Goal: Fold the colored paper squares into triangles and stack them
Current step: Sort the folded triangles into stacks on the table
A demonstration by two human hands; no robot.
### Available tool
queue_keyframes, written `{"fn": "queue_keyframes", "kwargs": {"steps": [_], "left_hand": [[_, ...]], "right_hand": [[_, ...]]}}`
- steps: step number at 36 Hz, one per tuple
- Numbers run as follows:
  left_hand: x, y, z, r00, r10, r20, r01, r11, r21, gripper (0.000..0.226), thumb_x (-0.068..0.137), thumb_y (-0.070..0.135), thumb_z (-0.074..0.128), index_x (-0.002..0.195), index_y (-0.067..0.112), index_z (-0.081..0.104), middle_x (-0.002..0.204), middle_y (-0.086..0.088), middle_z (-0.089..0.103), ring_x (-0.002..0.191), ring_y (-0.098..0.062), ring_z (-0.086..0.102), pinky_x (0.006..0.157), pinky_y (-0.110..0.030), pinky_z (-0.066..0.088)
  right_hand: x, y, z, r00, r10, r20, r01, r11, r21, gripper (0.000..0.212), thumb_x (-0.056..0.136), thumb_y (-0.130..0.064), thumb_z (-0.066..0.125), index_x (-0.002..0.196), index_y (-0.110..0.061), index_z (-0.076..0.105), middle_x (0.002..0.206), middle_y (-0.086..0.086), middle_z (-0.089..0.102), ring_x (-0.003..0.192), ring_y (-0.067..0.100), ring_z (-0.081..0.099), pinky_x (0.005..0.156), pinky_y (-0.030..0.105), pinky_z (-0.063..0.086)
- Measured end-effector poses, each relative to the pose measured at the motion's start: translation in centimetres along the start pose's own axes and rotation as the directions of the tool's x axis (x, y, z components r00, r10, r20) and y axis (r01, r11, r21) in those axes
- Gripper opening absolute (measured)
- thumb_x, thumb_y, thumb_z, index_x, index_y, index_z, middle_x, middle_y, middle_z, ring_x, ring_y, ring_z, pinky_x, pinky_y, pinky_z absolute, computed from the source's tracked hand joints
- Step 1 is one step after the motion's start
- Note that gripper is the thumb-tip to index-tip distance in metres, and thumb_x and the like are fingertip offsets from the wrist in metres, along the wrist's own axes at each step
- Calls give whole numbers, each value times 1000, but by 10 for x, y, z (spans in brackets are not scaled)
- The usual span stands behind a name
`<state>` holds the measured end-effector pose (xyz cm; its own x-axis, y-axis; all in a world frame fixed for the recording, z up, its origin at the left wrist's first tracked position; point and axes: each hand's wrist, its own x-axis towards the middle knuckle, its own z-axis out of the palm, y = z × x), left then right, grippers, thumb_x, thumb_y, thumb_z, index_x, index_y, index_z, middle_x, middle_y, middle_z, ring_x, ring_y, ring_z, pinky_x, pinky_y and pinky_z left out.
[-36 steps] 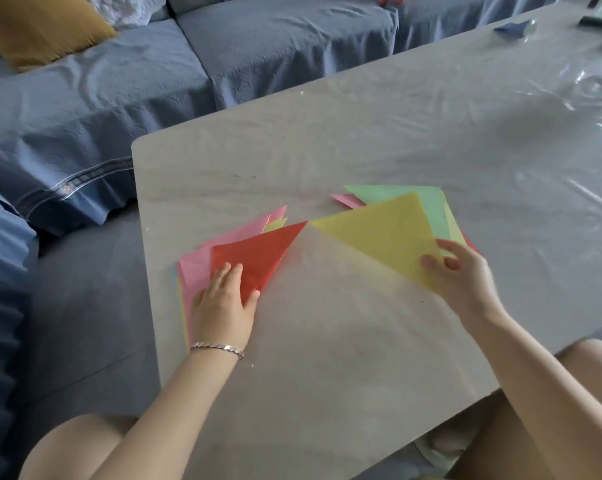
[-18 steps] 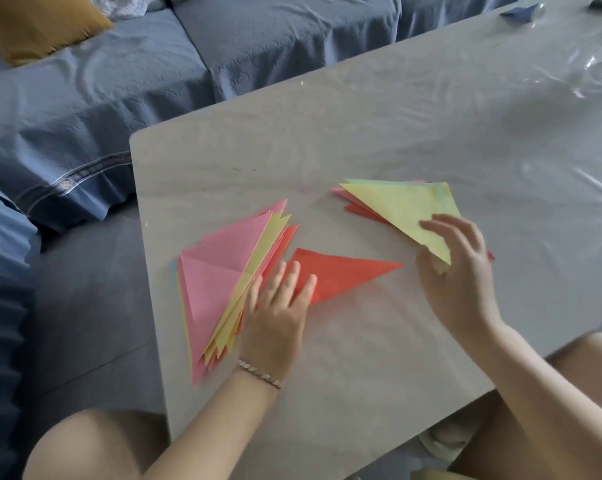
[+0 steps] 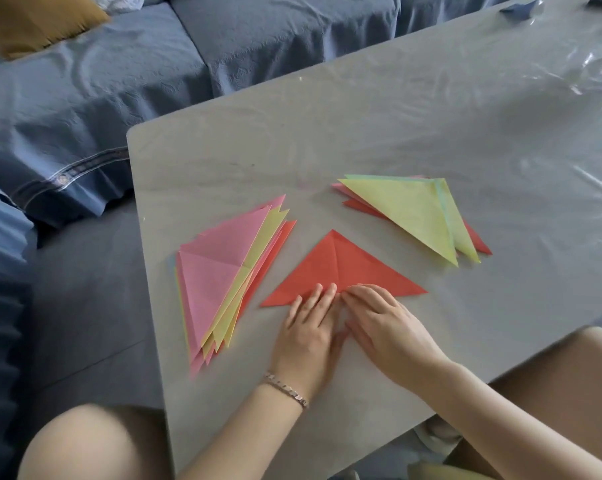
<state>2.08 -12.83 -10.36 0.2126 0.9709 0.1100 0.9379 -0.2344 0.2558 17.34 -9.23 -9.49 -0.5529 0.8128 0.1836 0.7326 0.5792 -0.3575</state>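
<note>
- Your left hand (image 3: pixel 310 327) lies palm down on the table (image 3: pixel 362 116). Its fingers are straight and close together, and its fingertips press on the near long edge of the red triangle (image 3: pixel 341 268). It grips nothing.
- Your left forearm enters from the lower left and angles up toward the paper. A metal bracelet (image 3: pixel 285 389) sits at the wrist.
- Your right hand (image 3: pixel 386 323) lies palm down just beside the left hand. Its fingers are extended, slightly arched, and point left toward the left fingertips. Its fingertips rest on the same long edge, near the middle. Nothing is held in it.
- Your right forearm enters from the lower right corner and crosses the near table edge.
- The fingertips of both hands almost meet where the paper's centre crease reaches the long edge.
- The red triangle lies flat, with its long edge toward you and its apex pointing away. One crease runs from the apex down to the long edge.
- The red triangle sits between two piles and is apart from both.
- The left pile (image 3: pixel 220 268) is fanned out near the table's left edge, with a pink sheet on top and yellow and red sheets below.
- The right pile (image 3: pixel 414 213) lies farther from you, with a yellow-green triangle on top and green, pink and red edges showing under it.
- A blue-covered sofa (image 3: pixel 223 39) stands beyond the table.
</note>
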Motion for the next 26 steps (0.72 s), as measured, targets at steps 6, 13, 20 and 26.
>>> {"fn": "queue_keyframes", "kwargs": {"steps": [6, 13, 20, 26], "left_hand": [[0, 4, -1, 989, -63, -132, 65, 998, 16, 46, 95, 27, 26, 104, 15, 70, 107, -3, 67, 104, -19, 61, 85, -41, 53], [-8, -6, -6, 981, -125, -150, 134, 990, 52, 40, 86, 26, 36, 106, 14, 68, 96, -1, 66, 94, -18, 55, 82, -41, 53], [-17, -15, -20, 965, -233, -120, 242, 968, 67, 45, 88, 30, 33, 103, 7, 69, 91, -2, 67, 81, -23, 63, 74, -40, 55], [-22, -19, -24, 943, -282, -175, 300, 950, 87, 47, 88, 29, 33, 100, 4, 70, 91, -6, 68, 83, -26, 65, 74, -43, 55]], "right_hand": [[3, -4, 4, 993, 17, -114, -22, 999, -50, 38, 88, -28, 38, 99, -12, 70, 96, -1, 62, 88, 18, 61, 69, 24, 52], [-9, 12, -4, 978, 34, -206, -63, 989, -135, 37, 89, -25, 39, 93, -9, 72, 85, 1, 63, 76, 22, 62, 57, 26, 52], [-27, 34, -19, 968, 107, -227, -147, 975, -168, 35, 90, -24, 42, 93, -8, 72, 84, 2, 64, 76, 23, 63, 60, 28, 53], [-38, 47, -28, 955, 171, -241, -214, 963, -165, 34, 94, -24, 44, 90, -6, 72, 81, 4, 62, 72, 26, 63, 65, 33, 55]]}}
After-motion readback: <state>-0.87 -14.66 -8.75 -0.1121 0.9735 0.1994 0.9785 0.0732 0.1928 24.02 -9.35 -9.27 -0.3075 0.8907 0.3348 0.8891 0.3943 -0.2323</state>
